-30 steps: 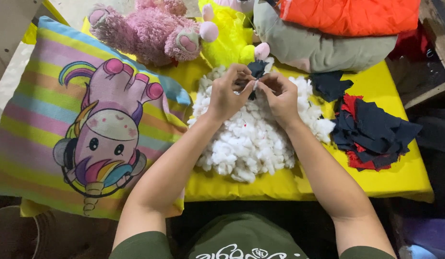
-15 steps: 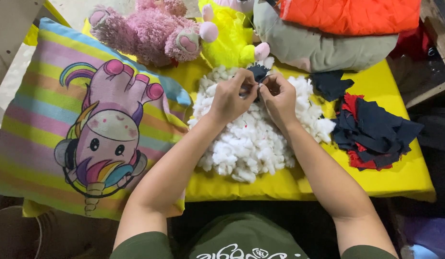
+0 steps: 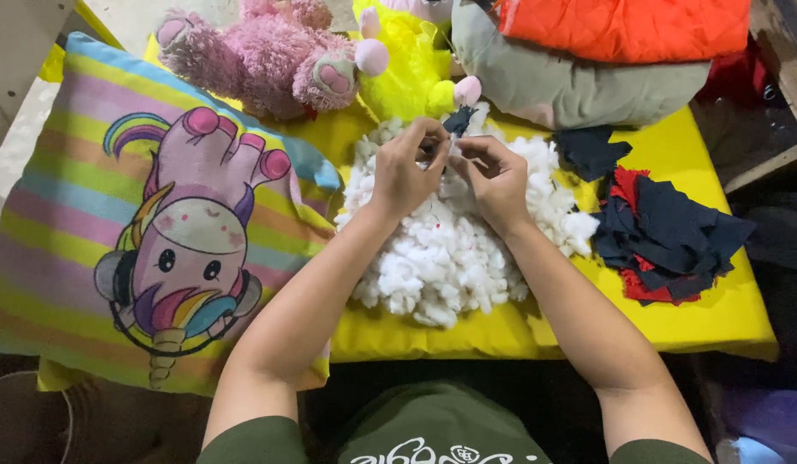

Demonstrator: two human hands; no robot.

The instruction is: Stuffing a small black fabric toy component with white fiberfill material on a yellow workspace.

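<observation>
While both hands meet over the far edge of the white stuffing pile, the left hand and right hand each keep a closed fingertip grip on a small tuft, next to a dark blue fabric scrap. Pulling small tufts apart gently, close to the pile, would likely keep loose fibres from scattering. The pile rests on the yellow counter. No packages, labels or signs show; right lie navy and red cloth scraps, left a striped unicorn pillow, beyond a pink plush toy.
</observation>
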